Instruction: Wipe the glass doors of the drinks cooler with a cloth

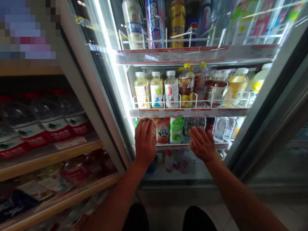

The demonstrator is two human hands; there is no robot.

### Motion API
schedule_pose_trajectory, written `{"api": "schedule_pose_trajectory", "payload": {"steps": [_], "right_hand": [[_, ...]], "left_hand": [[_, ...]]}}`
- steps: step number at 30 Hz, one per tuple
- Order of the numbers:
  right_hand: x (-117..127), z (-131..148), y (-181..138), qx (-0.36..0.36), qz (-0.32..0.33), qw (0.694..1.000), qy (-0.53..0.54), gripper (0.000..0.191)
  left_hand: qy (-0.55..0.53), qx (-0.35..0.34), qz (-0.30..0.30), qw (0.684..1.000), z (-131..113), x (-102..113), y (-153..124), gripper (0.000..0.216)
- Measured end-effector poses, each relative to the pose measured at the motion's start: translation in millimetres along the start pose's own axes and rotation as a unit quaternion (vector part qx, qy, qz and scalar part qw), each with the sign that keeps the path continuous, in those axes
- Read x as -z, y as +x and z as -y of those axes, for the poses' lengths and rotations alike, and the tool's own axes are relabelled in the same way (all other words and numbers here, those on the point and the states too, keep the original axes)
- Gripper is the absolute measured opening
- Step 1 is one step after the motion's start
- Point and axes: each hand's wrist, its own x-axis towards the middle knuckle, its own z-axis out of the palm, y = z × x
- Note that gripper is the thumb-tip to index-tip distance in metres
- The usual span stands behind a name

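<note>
My left hand [145, 141] is raised in front of a lit drinks fridge, before the lower shelf. Its fingers are bent together, and a pale beige edge [148, 119] shows at the fingertips; what it is I cannot make out. Just right of this hand stand a red drink carton [163, 130] and a green-and-white carton [176, 130]. My right hand [203, 145] is held up in front of large clear bottles [193, 123] on the same shelf, fingers stretched out, nothing visible in it. Whether either hand touches glass I cannot tell.
Above, a fridge shelf holds several bottled teas and juices [171, 91] behind a wire rail; cans [156, 24] fill the top shelf. A bright light strip [106, 35] runs down the left side. At left, wooden shelves [51, 160] carry red-labelled water bottles [55, 125].
</note>
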Motion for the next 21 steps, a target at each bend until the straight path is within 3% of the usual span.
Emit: {"api": "schedule_pose_trajectory", "payload": {"steps": [4,10,12,16,21], "right_hand": [[-0.2,-0.2,-0.3,-0.001,0.003,1.000,0.003,0.068],[0.1,-0.9,-0.9,-0.002,0.006,1.000,0.000,0.068],[-0.3,-0.8,-1.7,-0.004,0.008,1.000,0.001,0.067],[-0.8,-0.7,-2.6,-0.004,0.012,1.000,0.003,0.067],[0.2,-0.4,-1.5,-0.004,0.008,1.000,0.003,0.069]], "left_hand": [[-0.011,-0.112,0.095,0.989,-3.1,-1.8,-29.4,0.059],[0.011,0.005,-0.009,1.000,16.7,7.3,-7.6,0.059],[0.010,-0.002,0.008,1.000,12.0,4.4,-17.3,0.060],[-0.002,-0.102,0.101,0.990,0.2,-2.4,-49.8,0.062],[0.009,-0.002,0.030,0.999,10.5,2.2,-46.9,0.061]]}}
